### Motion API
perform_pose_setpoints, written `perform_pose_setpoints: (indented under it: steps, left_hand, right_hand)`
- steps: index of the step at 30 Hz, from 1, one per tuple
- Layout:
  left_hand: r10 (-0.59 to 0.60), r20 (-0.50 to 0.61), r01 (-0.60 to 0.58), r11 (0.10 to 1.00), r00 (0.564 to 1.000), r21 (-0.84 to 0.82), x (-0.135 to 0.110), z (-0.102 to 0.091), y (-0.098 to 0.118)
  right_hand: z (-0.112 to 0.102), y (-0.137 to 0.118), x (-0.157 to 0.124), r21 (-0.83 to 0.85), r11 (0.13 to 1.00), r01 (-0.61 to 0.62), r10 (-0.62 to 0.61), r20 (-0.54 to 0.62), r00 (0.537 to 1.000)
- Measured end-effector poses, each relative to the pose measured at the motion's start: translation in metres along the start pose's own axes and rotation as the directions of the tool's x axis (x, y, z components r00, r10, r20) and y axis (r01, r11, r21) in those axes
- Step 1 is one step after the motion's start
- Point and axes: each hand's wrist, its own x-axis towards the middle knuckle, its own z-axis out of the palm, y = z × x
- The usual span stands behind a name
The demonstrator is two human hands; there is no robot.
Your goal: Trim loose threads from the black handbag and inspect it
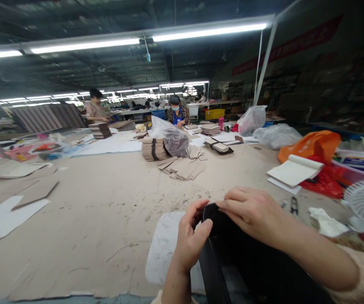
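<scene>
Black piece (pixel 251 270), perhaps part of a bag or cover, stands at the near edge of the table (pixel 105 219), right of centre, slanting from its raised far corner down toward the person's body and overlapping the view of a pale sheet (pixel 159 253); its lower end runs out of view, so its full shape cannot be told. At that far corner the left hand (pixel 192 236) is curled around the edge, thumb on the inner side and fingers bent over the outer side, gripping it. Right hand (pixel 253 211) has its fingertips drawn together on the top rim just beside it, pinching the edge, though the underside of that hold is hidden. Judging by the look, the piece should be light, and stiffer along the rim and the smooth side strip than in the dark, dull middle, which probably gives and folds under pressure. The smooth strip may slip a little under bare fingers, while the duller inside likely offers more grip. Nothing about it seems fragile, but a hard pinch could crease it. The firmest place to hold is probably the corner, with thumb inside and fingers outside, and the rim next to it
</scene>
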Motion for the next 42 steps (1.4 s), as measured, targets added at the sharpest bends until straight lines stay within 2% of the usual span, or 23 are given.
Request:
perform_pose_setpoints:
  steps: [9,13,15,17,20,22,24,26,28,30,33,36,40,42]
  left_hand:
    - [-0.012,-0.002,0.012,1.0,1.0,-0.014,0.003,0.002,0.0]
    - [0.005,0.019,-0.005,1.0,1.0,0.004,0.002,0.004,0.001]
    - [-0.001,0.02,0.001,1.0,1.0,0.023,0.001,0.007,0.002]
    - [-0.001,-0.004,0.001,0.999,1.0,0.039,0.001,0.009,0.002]
    - [0.043,-0.07,-0.041,0.999,0.997,0.025,0.001,0.013,0.001]
    - [0.074,-0.113,-0.072,0.997,0.991,0.024,0.002,0.013,0.0]
    - [0.091,-0.144,-0.083,0.994,0.985,0.066,0.002,0.013,-0.001]
    - [0.111,-0.168,-0.089,0.987,0.979,0.134,0.001,0.012,-0.002]
    - [0.13,-0.178,-0.096,0.978,0.975,0.188,-0.001,0.012,-0.001]
    - [0.149,-0.173,-0.108,0.968,0.974,0.226,-0.003,0.012,0.001]
    - [0.174,-0.168,-0.123,0.953,0.97,0.276,-0.006,0.014,0.005]
    - [0.173,-0.187,-0.107,0.943,0.967,0.316,-0.006,0.014,0.006]
    - [0.163,-0.201,-0.079,0.925,0.966,0.371,-0.006,0.009,0.007]
    - [0.156,-0.194,-0.053,0.89,0.969,0.452,-0.005,0.005,0.011]
  right_hand:
    - [0.008,0.006,0.001,0.118,0.993,-0.02,0.019,0.007,1.0]
    - [0.002,0.009,0.009,0.171,0.982,-0.086,0.078,0.055,0.995]
    - [-0.006,0.003,0.008,0.104,0.984,-0.144,0.133,0.107,0.985]
    - [-0.016,-0.013,-0.002,-0.044,0.982,-0.182,0.186,0.128,0.974]
    - [-0.027,-0.055,-0.031,-0.179,0.962,-0.207,0.221,0.062,0.973]
    - [-0.023,-0.087,-0.05,-0.119,0.967,-0.227,0.228,-0.002,0.974]
    - [-0.008,-0.111,-0.063,-0.001,0.963,-0.268,0.268,-0.056,0.962]
    - [0.016,-0.12,-0.066,0.121,0.923,-0.365,0.378,-0.119,0.918]
    - [0.039,-0.113,-0.061,0.227,0.869,-0.441,0.485,-0.211,0.849]
    - [0.055,-0.098,-0.05,0.311,0.842,-0.442,0.528,-0.301,0.794]
    - [0.064,-0.073,-0.035,0.359,0.842,-0.404,0.529,-0.397,0.75]
    - [0.065,-0.056,-0.028,0.331,0.844,-0.422,0.531,-0.4,0.747]
    - [0.067,-0.048,-0.023,0.321,0.858,-0.401,0.503,-0.367,0.782]
    - [0.068,-0.047,-0.021,0.349,0.862,-0.369,0.486,-0.358,0.797]
